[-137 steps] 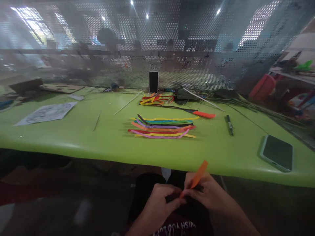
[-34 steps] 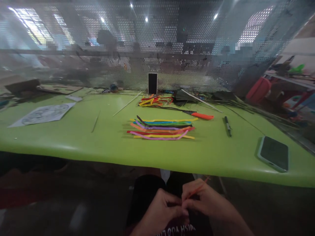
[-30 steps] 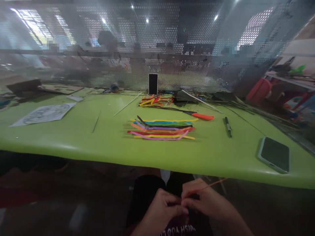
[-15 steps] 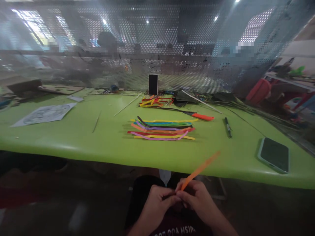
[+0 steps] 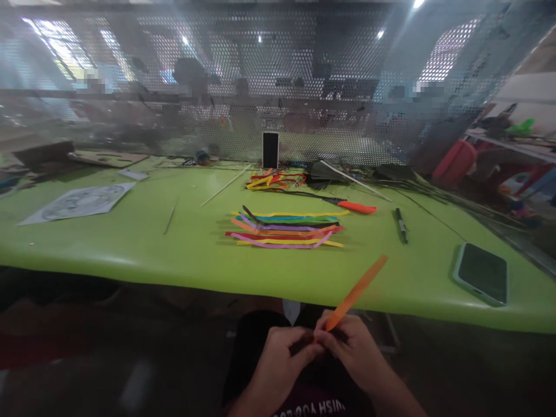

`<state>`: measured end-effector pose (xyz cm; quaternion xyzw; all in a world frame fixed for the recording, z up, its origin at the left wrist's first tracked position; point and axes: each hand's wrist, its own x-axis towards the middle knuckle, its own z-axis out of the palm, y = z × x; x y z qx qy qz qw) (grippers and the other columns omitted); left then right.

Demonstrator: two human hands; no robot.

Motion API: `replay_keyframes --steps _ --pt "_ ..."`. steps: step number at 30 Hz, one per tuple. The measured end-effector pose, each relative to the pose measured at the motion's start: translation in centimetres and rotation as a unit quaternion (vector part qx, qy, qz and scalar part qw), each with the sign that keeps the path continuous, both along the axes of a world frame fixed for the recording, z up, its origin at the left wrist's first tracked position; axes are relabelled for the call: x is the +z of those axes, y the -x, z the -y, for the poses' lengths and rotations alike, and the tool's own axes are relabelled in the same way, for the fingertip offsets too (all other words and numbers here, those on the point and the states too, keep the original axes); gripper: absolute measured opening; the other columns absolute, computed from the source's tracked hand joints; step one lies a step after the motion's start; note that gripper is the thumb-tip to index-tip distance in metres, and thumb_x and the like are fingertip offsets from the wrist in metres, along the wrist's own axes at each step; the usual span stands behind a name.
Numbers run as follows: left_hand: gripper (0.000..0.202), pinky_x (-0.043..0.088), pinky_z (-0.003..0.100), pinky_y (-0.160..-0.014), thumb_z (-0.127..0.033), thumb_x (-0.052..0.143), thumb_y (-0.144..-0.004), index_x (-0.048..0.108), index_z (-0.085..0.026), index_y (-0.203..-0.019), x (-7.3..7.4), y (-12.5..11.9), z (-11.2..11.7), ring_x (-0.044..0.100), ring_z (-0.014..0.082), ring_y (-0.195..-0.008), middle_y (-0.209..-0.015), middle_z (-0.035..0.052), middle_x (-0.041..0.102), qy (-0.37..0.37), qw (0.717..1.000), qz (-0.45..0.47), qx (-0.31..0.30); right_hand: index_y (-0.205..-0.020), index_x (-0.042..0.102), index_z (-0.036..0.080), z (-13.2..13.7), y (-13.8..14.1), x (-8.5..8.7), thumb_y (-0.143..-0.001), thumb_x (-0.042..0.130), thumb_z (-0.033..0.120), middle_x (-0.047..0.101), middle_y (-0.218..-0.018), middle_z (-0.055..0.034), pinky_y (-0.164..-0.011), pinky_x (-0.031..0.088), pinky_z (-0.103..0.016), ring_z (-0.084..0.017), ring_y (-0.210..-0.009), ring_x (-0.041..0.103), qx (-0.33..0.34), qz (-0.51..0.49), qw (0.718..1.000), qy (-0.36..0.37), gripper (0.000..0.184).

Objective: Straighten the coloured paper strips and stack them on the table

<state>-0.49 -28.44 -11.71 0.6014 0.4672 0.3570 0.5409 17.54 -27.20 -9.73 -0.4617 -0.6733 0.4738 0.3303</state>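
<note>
Over my lap, just below the table edge, both hands pinch one orange strip [image 5: 358,292]. Its long free part slants up and to the right over the green table. My left hand [image 5: 289,356] is closed with thumb and fingers on the strip's lower end, which is mostly hidden. Right beside it, my right hand [image 5: 347,341] grips the strip between thumb and fingers. Ahead of the hands, several coloured strips [image 5: 286,231] lie side by side in yellow, blue, green, black, purple, orange, red and pink.
Behind the strips lie a knife with an orange handle [image 5: 358,207] and a tangle of coloured strips [image 5: 273,178]. A dark pen [image 5: 402,226] and a phone [image 5: 482,273] are on the right. A printed sheet [image 5: 82,200] lies left. A perforated screen [image 5: 243,116] closes the back.
The orange strip's free end has risen a little and shows more of its flat face. Both hands have shifted slightly right, still pinching it.
</note>
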Motion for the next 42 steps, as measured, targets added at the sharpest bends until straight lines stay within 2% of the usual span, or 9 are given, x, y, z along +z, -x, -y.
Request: replay_keyframes --steps 3,6,11,16,23,28,32,35,42 --pt "0.013 0.044 0.024 -0.07 -0.023 0.074 -0.081 0.083 -0.02 -0.09 -0.4 0.2 0.0 0.067 0.0166 -0.073 -0.08 0.0017 0.078 0.005 1.0 -0.03 -0.007 -0.075 0.065 0.017 -0.4 -0.7 0.2 -0.095 0.06 0.044 0.057 -0.068 -0.0007 -0.06 0.04 -0.024 -0.012 -0.062 0.049 -0.003 0.024 1.0 -0.004 0.033" --pt "0.009 0.042 0.023 -0.065 -0.022 0.075 -0.079 0.083 -0.02 -0.083 -0.6 0.2 0.0 0.065 0.0161 -0.068 -0.075 0.0015 0.077 0.016 0.999 -0.025 -0.018 -0.077 0.066 0.018 -0.5 -1.0 0.4 -0.094 0.062 0.043 0.057 -0.07 -0.0003 -0.062 0.041 -0.024 -0.012 -0.062 0.049 0.015 0.026 0.999 0.012 0.03" --pt "0.013 0.042 0.022 -0.062 -0.023 0.071 -0.081 0.082 -0.017 -0.078 -0.3 0.1 0.2 0.063 0.0154 -0.065 -0.068 0.0018 0.074 0.033 0.999 0.009 0.005 -0.087 0.068 0.018 -0.3 -0.5 0.5 -0.09 0.068 0.037 0.061 -0.078 -0.0015 -0.067 0.046 -0.025 -0.013 -0.069 0.056 0.024 -0.011 0.999 0.044 0.019" --pt "0.024 0.044 0.023 -0.062 -0.033 0.071 -0.083 0.08 -0.014 -0.07 0.0 0.1 0.3 0.064 0.0159 -0.063 -0.065 0.0044 0.073 0.058 0.997 0.042 0.002 -0.082 0.065 0.018 -0.1 -0.1 0.0 -0.09 0.068 0.044 0.062 -0.074 -0.0012 -0.066 0.046 -0.024 -0.013 -0.068 0.057 0.066 -0.062 0.993 0.081 0.028" --pt "0.021 0.046 0.024 -0.063 -0.023 0.066 -0.083 0.08 -0.015 -0.069 0.3 -0.1 0.3 0.066 0.0158 -0.063 -0.067 0.0057 0.075 0.064 0.996 0.057 -0.014 -0.076 0.064 0.017 0.2 -0.3 -0.5 -0.091 0.063 0.056 0.059 -0.07 -0.0011 -0.057 0.04 -0.024 -0.011 -0.059 0.049 0.068 -0.057 0.994 0.059 0.041" --pt "0.02 0.043 0.023 -0.061 -0.022 0.067 -0.084 0.08 -0.015 -0.071 0.1 0.0 0.2 0.064 0.0148 -0.062 -0.066 0.0041 0.074 0.033 0.999 0.022 -0.011 -0.074 0.066 0.017 0.0 -0.4 -0.3 -0.095 0.058 0.054 0.059 -0.07 -0.0025 -0.062 0.042 -0.025 -0.013 -0.064 0.053 0.057 -0.004 0.998 -0.015 0.043" --pt "0.015 0.043 0.023 -0.065 -0.025 0.071 -0.082 0.082 -0.016 -0.08 -0.1 0.2 0.0 0.065 0.0154 -0.067 -0.073 0.004 0.076 0.017 1.0 -0.006 -0.019 -0.073 0.065 0.017 -0.2 -0.7 -0.1 -0.095 0.059 0.051 0.06 -0.069 -0.0023 -0.064 0.042 -0.025 -0.013 -0.065 0.054 0.056 0.02 0.998 -0.03 0.041" --pt "0.015 0.044 0.023 -0.066 -0.027 0.072 -0.082 0.082 -0.017 -0.08 -0.1 0.4 -0.1 0.066 0.0159 -0.069 -0.074 0.0041 0.077 0.011 0.999 -0.002 -0.037 -0.074 0.065 0.017 -0.2 -0.8 -0.1 -0.093 0.063 0.048 0.059 -0.07 -0.0015 -0.062 0.041 -0.024 -0.013 -0.066 0.053 0.055 0.017 0.998 -0.017 0.036" --pt "0.023 0.042 0.023 -0.062 -0.034 0.072 -0.083 0.082 -0.015 -0.075 -0.3 0.5 -0.2 0.063 0.016 -0.064 -0.068 0.0044 0.074 0.037 0.999 0.017 -0.029 -0.082 0.065 0.017 -0.2 -0.2 0.4 -0.086 0.07 0.036 0.06 -0.073 -0.0006 -0.06 0.041 -0.023 -0.011 -0.062 0.051 0.032 -0.041 0.995 0.085 0.019"
